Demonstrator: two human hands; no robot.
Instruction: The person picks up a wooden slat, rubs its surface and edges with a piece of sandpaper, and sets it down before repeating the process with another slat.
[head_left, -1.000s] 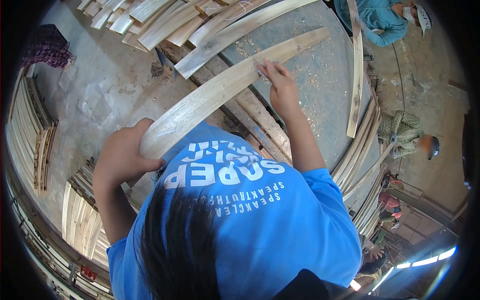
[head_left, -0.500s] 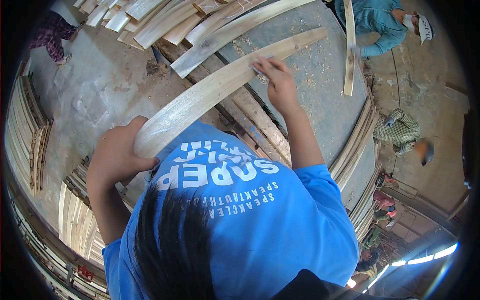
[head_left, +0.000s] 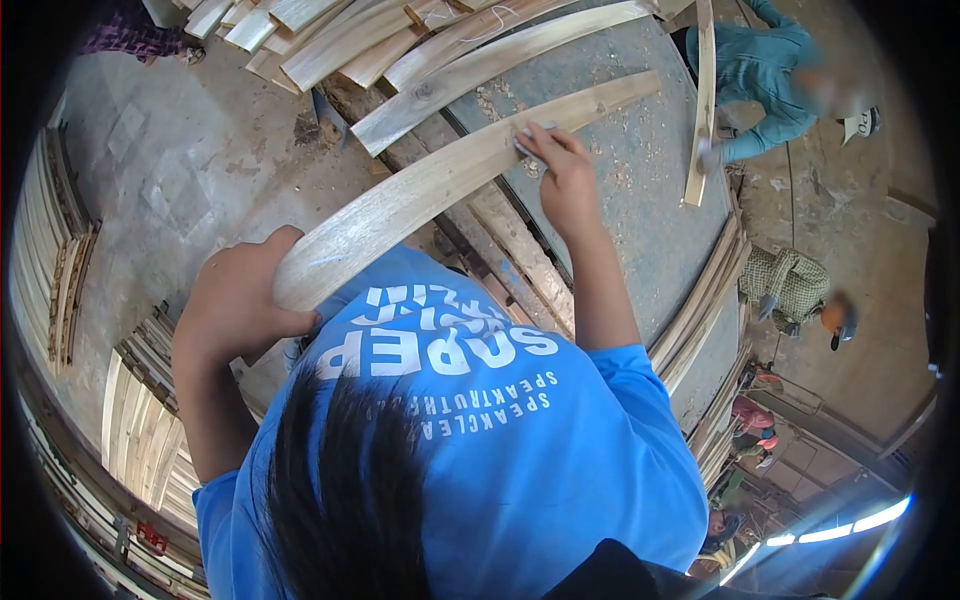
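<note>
A long, pale wooden board (head_left: 400,205) stretches from close to my blue shirt out over the worktable, its surface facing up. My left hand (head_left: 235,300) is closed around its near end, thumb on the edge. Farther along, my right hand (head_left: 565,180) presses bent fingers onto the upper face. Something small and greyish shows at those fingertips, too small to name. The board's far end lies over the grey tabletop (head_left: 625,225), where wood shavings are scattered.
Another plank (head_left: 430,92) lies just beyond mine, before a stack of boards (head_left: 340,50). Across the table a person in a teal top (head_left: 755,75) holds a narrow board (head_left: 703,120). More boards (head_left: 150,430) are piled at the lower left. Other people are at the right.
The view has shifted slightly. My right hand stays at about the same place on the board, and my left hand keeps its hold. The person in teal has leaned over the narrow board.
</note>
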